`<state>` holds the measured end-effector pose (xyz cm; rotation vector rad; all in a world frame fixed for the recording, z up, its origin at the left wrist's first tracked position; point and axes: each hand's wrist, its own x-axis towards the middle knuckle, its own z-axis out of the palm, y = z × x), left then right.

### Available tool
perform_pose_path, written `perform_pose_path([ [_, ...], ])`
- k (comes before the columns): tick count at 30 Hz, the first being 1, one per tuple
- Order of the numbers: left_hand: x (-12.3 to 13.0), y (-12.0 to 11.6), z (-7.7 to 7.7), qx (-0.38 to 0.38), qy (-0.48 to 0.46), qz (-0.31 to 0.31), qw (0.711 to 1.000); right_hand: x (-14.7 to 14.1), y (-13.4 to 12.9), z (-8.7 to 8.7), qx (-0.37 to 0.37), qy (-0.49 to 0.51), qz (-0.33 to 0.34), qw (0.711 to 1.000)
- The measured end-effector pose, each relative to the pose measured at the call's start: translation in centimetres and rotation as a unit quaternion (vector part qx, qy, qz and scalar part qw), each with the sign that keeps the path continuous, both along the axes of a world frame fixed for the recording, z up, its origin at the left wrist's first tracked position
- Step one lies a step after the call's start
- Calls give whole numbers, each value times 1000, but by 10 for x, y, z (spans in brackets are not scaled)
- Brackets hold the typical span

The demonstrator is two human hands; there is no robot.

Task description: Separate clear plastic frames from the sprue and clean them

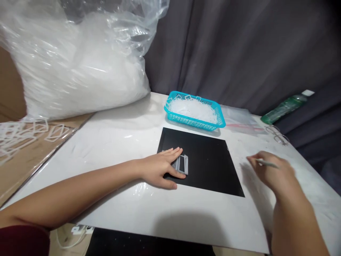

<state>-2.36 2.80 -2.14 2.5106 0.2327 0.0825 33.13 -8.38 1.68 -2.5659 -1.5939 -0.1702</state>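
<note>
My left hand lies flat with its fingers spread on a black sheet on the white table. Several pale, translucent rectangular plastic frames lie under and between its fingers, partly hidden by them. To the right of the sheet, my right hand is raised above the table. Its fingers are closed around a thin, light-coloured pen-like tool; motion blur and the fingers hide the tip, so its exact kind does not show.
Behind the sheet stands a turquoise basket of small white pieces. A large clear bag of white items fills the back left. Loose white frames lie on cardboard at left. Plastic bags, a green bottle and eyeglasses are at right.
</note>
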Motion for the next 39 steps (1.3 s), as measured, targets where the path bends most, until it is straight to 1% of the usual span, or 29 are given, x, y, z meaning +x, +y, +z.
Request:
perform_pose_path([
  [1, -2, 1, 1, 1, -10, -5, 1000, -14, 3, -1, 29, 71, 59, 995],
  [2, -4, 2, 3, 2, -21, -9, 1000, -32, 6, -2, 63, 145, 106, 982],
  [3, -6, 4, 6, 4, -29, -13, 999, -53, 10, -3, 75, 222, 147, 961],
  [5, -10, 10, 11, 7, -36, -14, 999, -96, 17, -4, 43, 344, 231, 909],
  [6, -12, 14, 12, 10, -38, -1, 999, -114, 20, -5, 19, 382, 264, 885],
  [7, -13, 18, 13, 13, -39, 21, 999, -130, 23, -6, -11, 404, 291, 867],
  [9, -15, 25, 11, 17, -36, 74, 996, -151, 27, -8, -62, 413, 334, 845],
  [11, -16, 30, 7, 19, -23, 104, 994, -159, 29, -9, -95, 381, 370, 842],
  [12, -16, 32, 5, 19, -11, 103, 994, -159, 29, -8, -104, 350, 381, 849],
  [13, -16, 33, 3, 20, 0, 98, 995, -158, 28, -8, -103, 309, 382, 865],
  [15, -15, 34, 0, 24, 20, 87, 996, -153, 25, -6, -64, 221, 361, 904],
  [16, -14, 34, -1, 28, 29, 81, 996, -151, 24, -6, -31, 188, 353, 916],
  [17, -14, 34, -2, 33, 36, 77, 996, -149, 24, -6, 4, 174, 353, 919],
  [18, -13, 33, -3, 39, 41, 74, 996, -148, 25, -8, 28, 184, 363, 913],
  [19, -13, 33, -3, 45, 46, 74, 995, -148, 27, -10, 32, 218, 379, 899],
  [21, -13, 32, -4, 54, 50, 78, 994, -150, 32, -16, -16, 319, 401, 859],
  [22, -13, 31, -4, 57, 50, 81, 994, -151, 35, -19, -49, 365, 399, 840],
  [23, -13, 31, -4, 59, 50, 83, 994, -153, 38, -22, -77, 399, 391, 826],
  [24, -13, 30, -4, 61, 50, 84, 993, -154, 40, -25, -95, 420, 382, 818],
  [26, -13, 29, -4, 62, 49, 83, 993, -156, 43, -28, -104, 434, 370, 815],
  [30, -12, 29, -3, 66, 53, 79, 993, -159, 43, -28, -101, 443, 371, 810],
  [34, -12, 29, -2, 64, 64, 83, 992, -159, 42, -29, -100, 448, 351, 816],
  [39, -12, 29, -2, 67, 70, 83, 992, -159, 43, -31, -108, 461, 330, 817],
])
